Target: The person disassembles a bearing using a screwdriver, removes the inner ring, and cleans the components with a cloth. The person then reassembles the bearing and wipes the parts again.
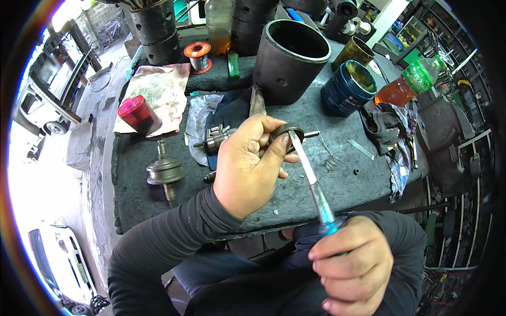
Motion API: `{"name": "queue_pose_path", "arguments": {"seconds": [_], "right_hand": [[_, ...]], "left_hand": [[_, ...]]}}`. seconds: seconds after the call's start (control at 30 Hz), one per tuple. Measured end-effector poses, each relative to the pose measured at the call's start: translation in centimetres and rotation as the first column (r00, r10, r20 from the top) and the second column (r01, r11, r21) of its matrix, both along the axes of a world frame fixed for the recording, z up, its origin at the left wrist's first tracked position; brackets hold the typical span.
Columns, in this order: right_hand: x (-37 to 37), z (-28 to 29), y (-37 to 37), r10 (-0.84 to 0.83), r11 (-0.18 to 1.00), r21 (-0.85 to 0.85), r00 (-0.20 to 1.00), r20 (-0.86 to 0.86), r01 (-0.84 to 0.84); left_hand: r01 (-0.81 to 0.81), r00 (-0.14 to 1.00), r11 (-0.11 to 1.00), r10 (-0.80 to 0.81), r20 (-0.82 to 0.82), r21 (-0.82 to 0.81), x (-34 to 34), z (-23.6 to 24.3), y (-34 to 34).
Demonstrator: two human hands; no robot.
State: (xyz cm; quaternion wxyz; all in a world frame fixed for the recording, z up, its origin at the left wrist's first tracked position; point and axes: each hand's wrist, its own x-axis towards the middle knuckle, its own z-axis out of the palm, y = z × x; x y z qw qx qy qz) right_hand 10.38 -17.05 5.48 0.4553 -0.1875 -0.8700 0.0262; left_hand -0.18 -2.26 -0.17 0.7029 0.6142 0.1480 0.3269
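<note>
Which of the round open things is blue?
The tub at the right of the big cylinder. Its outside is blue; the cylinder is dark grey and the can behind the tub is brownish yellow.

The dark-sleeved left forearm (174, 239) slants up and inward from the lower left, ending in a bare left hand (245, 160) with its back toward the view; the thumb (274, 157) reaches up and right, opposing the bent index finger (268, 124) in a pinch grip, while the other fingers curl below, partly hidden; the right hand (356, 260) sits lower and nearer the body, four fingers wrapped in a firm fist, fingertips pointing left, its thumb mostly hidden; the right forearm (406, 237), also dark-sleeved, lies bent beside it.
</note>
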Motion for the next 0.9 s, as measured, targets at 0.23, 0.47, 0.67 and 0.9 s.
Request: {"name": "queue_pose_path", "arguments": {"seconds": [0.23,0.47,0.67,0.9], "right_hand": [[3.5,0.7,-1.8,-0.462,0.884,0.099,0.887,0.025,0.458],[3.9,2.8,-2.2,-0.162,0.945,-0.314,0.707,-0.689,-0.090],[7.3,3.4,-4.9,-0.261,0.920,-0.376,0.544,-0.798,-0.111],[10.1,-1.4,-2.9,-0.361,0.871,-0.473,0.478,-0.801,-0.135]], "left_hand": [[-0.049,0.993,0.999,0.047,-0.109,-0.019,0.2,0.7,1.9],[0.344,0.866,0.938,-0.330,-0.375,-0.031,0.3,1.3,-0.5],[0.613,0.763,0.624,-0.307,-0.569,0.485,2.1,2.0,-1.0],[0.612,0.789,0.299,-0.162,-0.593,0.732,3.7,-0.4,-1.4]]}}
